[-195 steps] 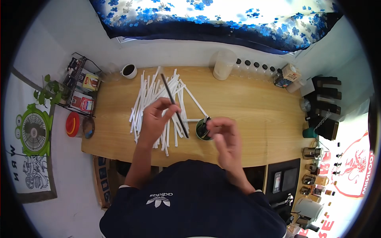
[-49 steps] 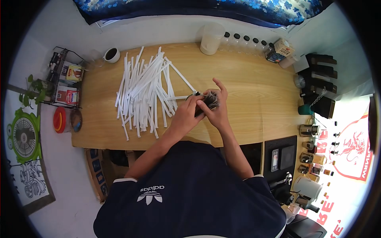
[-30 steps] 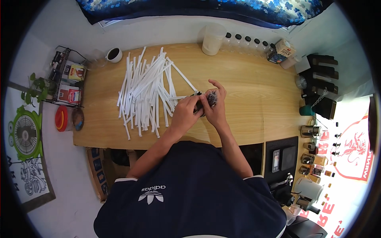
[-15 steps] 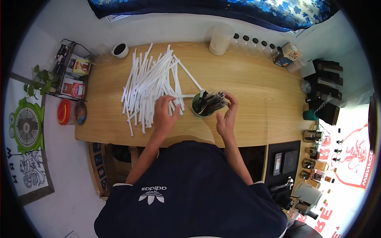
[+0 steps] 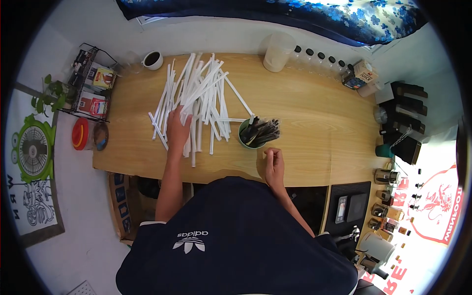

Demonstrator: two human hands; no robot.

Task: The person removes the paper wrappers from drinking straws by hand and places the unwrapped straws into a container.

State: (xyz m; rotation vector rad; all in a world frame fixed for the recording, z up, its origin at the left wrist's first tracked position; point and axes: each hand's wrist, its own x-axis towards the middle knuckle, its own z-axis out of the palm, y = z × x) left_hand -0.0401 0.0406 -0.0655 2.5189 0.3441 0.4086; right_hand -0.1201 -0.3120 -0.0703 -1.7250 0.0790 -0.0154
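Note:
A loose pile of white paper-wrapped drinking straws lies on the left half of the wooden table. At the lower left of the pile, my left hand is closed around some of these straws, which point away from me; its fingertips are partly hidden. To the right of the pile stands a green cup packed with dark, clear-wrapped items. My right hand hovers just below and to the right of that cup, fingers curled in, with nothing visible in it.
A cup of dark liquid stands at the back left beside a wire rack. Along the back are a tall translucent container and several black-capped bottles. A red-lidded jar is at the left edge.
My left hand has moved left into the straws and closed on some, shifting the pile. My right hand has drawn back from the cup toward me, and its fingers have curled.

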